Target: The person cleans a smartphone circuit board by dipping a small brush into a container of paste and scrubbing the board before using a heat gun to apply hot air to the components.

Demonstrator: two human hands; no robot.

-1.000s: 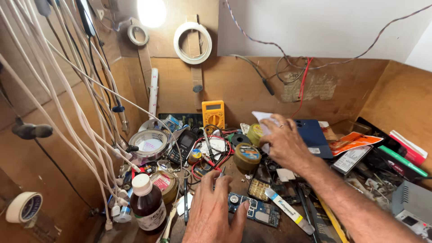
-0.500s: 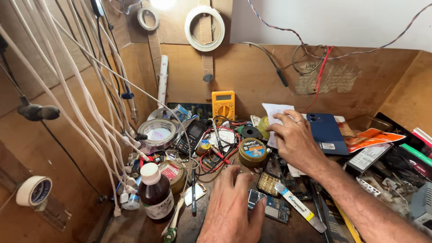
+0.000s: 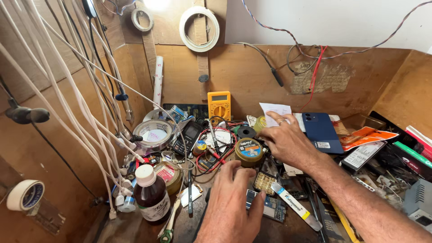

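My left hand [image 3: 231, 202] lies flat, palm down, on the bench front, with its fingertips resting on a blue-green circuit board [image 3: 270, 206]. Farther back, my right hand [image 3: 285, 141] reaches in with a ring on one finger. Its fingertips appear to pinch a white paper slip [image 3: 275, 110] that stands up behind them. A round tin with a blue label [image 3: 249, 151] sits just left of that hand, beside a small yellow-green jar [image 3: 259, 123]. A blue phone [image 3: 320, 132] lies face down to the right of the hand.
A yellow multimeter [image 3: 219, 104] leans on the back wall. A brown bottle with a white cap [image 3: 150, 194], a tape roll [image 3: 154, 131], a glue tube [image 3: 294, 207] and red and black leads [image 3: 216, 155] crowd the bench. White cables [image 3: 81, 103] hang at the left. Boxes [image 3: 414, 155] are stacked at the right.
The view has dropped and moved closer to the bench. My right hand stays by the tin, and more of the white slip shows above its fingers. My left hand has barely moved.
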